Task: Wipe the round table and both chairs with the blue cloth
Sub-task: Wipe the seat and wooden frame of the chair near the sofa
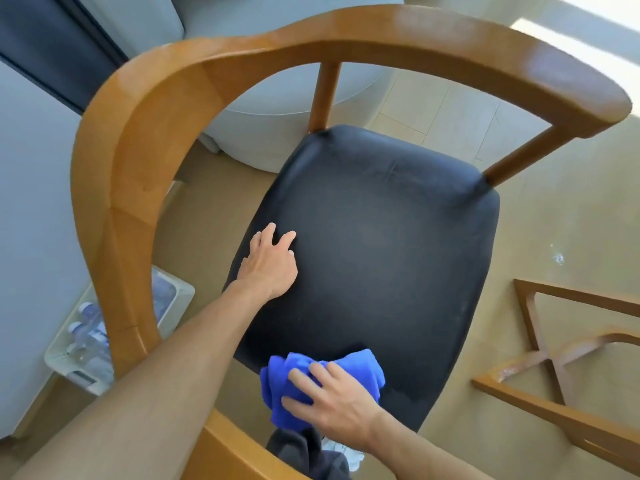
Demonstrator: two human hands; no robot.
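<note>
A wooden armchair [145, 140] with a black padded seat [381, 244] is seen from above, its curved backrest and arm rail arching from 7 o'clock over 12 o'clock to 2 o'clock. The blue cloth [349, 370] is bunched on the seat edge at 6 o'clock and is pressed down by the right hand [332, 403], whose fingers are spread narrowly and lie curved over the cloth; whether the thumb is tucked beneath cannot be told. The left hand [270, 261] is laid on the seat's edge at 9 o'clock, fingers loosely extended and slightly apart, nothing being held. A white crate [180, 292] of plastic bottles [88, 336] is seen on the floor at 8 o'clock, partly hidden behind the chair rail. A wooden frame [554, 355] is visible at 4 o'clock, well apart from the seat. A pale rounded furnishing [270, 133] is seen at 11 o'clock beyond the backrest.
</note>
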